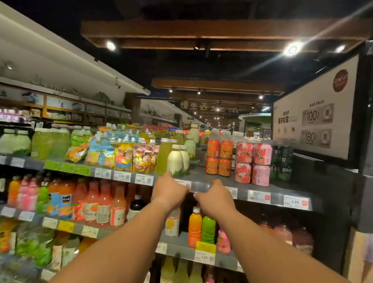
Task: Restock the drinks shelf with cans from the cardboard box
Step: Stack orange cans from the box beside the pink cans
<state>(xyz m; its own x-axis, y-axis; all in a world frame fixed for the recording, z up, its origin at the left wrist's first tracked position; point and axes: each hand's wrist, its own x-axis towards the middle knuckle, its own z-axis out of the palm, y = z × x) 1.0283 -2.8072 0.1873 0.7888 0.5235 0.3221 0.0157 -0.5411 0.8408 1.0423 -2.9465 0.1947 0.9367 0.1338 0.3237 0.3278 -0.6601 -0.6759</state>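
Both the left hand [169,190] and right hand [215,196] curl their fingers over the grey metal shelf edge [199,187], holding no can; next, a can must be fetched from the box.

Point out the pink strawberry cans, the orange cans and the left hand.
pink strawberry cans [253,163], head view, on the labels of the stacked group.
orange cans [219,157], head view, on the middle of the stack.
left hand [170,190], head view, on the back of the hand at the shelf edge.
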